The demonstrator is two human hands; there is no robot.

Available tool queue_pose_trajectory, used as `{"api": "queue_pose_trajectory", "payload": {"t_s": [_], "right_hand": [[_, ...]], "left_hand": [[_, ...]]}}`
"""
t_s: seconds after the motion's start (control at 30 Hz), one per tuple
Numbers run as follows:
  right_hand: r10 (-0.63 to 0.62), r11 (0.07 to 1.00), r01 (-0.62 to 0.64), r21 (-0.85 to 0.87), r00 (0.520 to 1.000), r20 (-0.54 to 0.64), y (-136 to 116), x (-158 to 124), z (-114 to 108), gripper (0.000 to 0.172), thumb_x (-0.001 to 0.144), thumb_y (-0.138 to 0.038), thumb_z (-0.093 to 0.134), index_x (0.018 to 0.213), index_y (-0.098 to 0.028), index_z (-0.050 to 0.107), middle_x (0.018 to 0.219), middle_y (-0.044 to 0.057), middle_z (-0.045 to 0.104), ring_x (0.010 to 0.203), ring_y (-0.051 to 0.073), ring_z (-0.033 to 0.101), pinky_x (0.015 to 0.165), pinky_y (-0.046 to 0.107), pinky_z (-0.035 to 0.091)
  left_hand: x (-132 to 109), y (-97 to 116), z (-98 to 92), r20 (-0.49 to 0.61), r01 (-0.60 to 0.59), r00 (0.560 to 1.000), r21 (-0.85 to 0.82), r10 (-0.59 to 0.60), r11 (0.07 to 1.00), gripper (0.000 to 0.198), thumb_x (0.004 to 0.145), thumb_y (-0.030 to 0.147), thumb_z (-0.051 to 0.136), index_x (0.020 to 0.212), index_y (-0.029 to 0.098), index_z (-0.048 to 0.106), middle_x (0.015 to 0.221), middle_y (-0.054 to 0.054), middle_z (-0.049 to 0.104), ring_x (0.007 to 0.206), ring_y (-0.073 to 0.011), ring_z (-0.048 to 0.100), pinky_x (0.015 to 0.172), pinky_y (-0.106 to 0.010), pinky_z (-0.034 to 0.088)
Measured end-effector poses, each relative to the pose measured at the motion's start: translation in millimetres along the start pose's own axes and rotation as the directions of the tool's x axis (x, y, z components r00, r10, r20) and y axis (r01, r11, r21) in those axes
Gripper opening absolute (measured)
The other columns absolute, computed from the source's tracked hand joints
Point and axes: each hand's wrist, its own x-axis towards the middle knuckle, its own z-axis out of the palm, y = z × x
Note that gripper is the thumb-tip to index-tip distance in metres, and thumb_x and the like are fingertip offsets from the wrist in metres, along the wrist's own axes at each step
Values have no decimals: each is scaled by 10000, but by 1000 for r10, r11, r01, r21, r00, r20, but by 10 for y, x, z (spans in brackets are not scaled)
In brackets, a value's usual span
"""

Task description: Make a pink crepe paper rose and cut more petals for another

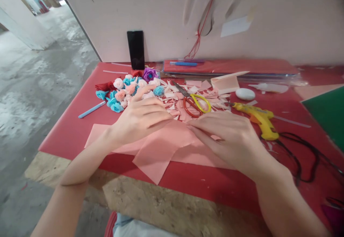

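A strip of pink paper point(158, 154) lies at an angle over a longer pink sheet point(204, 154) near the front of the red table. My left hand point(143, 115) is closed on the strip's far left edge, its fingers pointing right. From the other side my right hand point(225, 133) pinches the same paper's far right corner between thumb and fingers. Just beyond my hands rest scissors point(195, 102) with one yellow and one red handle, on a heap of pink paper scraps point(180, 110). Paper roses point(120, 92) in blue, pink, red and purple cluster past my left hand.
To the right lies a yellow glue gun point(258, 117) with a black cord point(301, 151). A white oval object point(245, 93) sits behind it. A phone point(136, 51) leans on the back panel. A blue pen point(92, 109) is at the left; green paper point(326, 111) covers the right edge.
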Motion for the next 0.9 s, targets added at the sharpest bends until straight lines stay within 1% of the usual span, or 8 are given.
{"api": "queue_pose_trajectory", "payload": {"t_s": [0.3,0.4,0.47,0.53,0.6,0.63,0.77,0.9], "right_hand": [[-41,999,41,2,998,44,58,-11,-114,183,845,-158,494,749,-162,650,694,24,693,610,171,635,541,290,468],[-38,999,38,7,997,62,76,2,-149,215,863,-181,466,769,-158,657,714,37,695,634,180,644,547,289,479],[-19,999,17,35,998,56,81,6,-158,221,868,-185,457,802,-157,665,719,39,696,644,178,646,552,283,486],[16,997,-18,75,999,34,80,8,-156,213,862,-191,467,822,-161,674,702,33,696,630,173,646,536,273,491],[68,991,-67,112,998,-4,80,8,-147,186,844,-214,504,806,-177,682,687,21,698,612,171,647,529,268,498],[105,986,-101,131,994,-25,84,8,-142,166,829,-231,530,792,-189,687,690,14,700,608,170,648,534,269,502],[342,917,-320,240,938,-57,141,0,-128,129,755,-326,616,733,-233,703,690,1,699,568,169,632,502,275,483],[551,786,-502,361,833,-41,251,-23,-132,139,693,-403,658,720,-281,718,468,-25,569,347,106,428,345,263,294]], "left_hand": [[-11,-34,-69,-33,30,999,-16,-30,999,148,798,102,544,724,193,635,697,16,687,717,-119,632,786,-321,514],[-5,-82,-31,-50,159,984,-180,-171,971,116,797,142,563,735,188,650,694,6,689,725,-121,633,765,-301,517],[-6,-119,41,47,277,958,-409,-283,870,125,815,261,558,858,194,655,821,-27,703,813,-141,637,795,-309,512],[-23,-144,144,256,369,929,-666,-265,648,366,824,440,495,1063,180,593,1072,-94,649,978,-183,606,854,-332,498],[-61,-152,261,444,477,877,-767,-181,430,538,803,558,435,1168,172,520,1157,-115,602,1040,-213,581,872,-344,491],[-88,-149,317,527,549,832,-743,-172,383,542,784,559,469,1160,173,524,1130,-104,615,1025,-218,587,864,-338,493],[-196,-119,478,714,753,652,-572,-254,325,414,748,474,576,989,139,612,851,-61,679,805,-217,641,671,-306,531],[-220,-105,512,772,817,573,-509,-277,271,318,751,425,587,851,128,636,709,-38,658,684,-190,631,570,-279,508]]}}
